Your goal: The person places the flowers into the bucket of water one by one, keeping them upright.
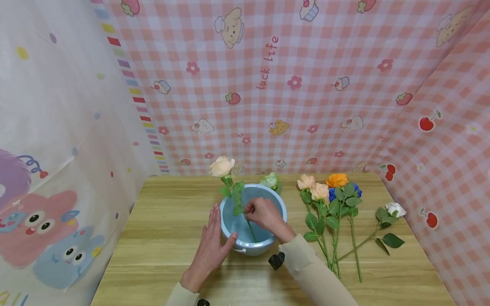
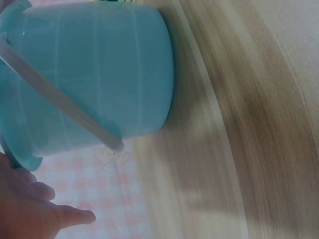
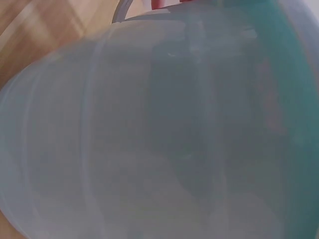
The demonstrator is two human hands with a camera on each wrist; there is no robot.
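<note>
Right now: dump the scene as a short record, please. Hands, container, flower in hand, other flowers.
right_hand: right hand pinches the stem over the bucket
left_hand: left hand, fingers extended, at the bucket's left rim
flower_in_hand: cream rose, tilted left, lower stem inside the bucket
container: light-blue bucket, upright on wooden table
flowers_right_of_bucket: two peach roses, orange rose, blue blooms, white rose
flower_at_far_rim: green rose, stem hidden
</note>
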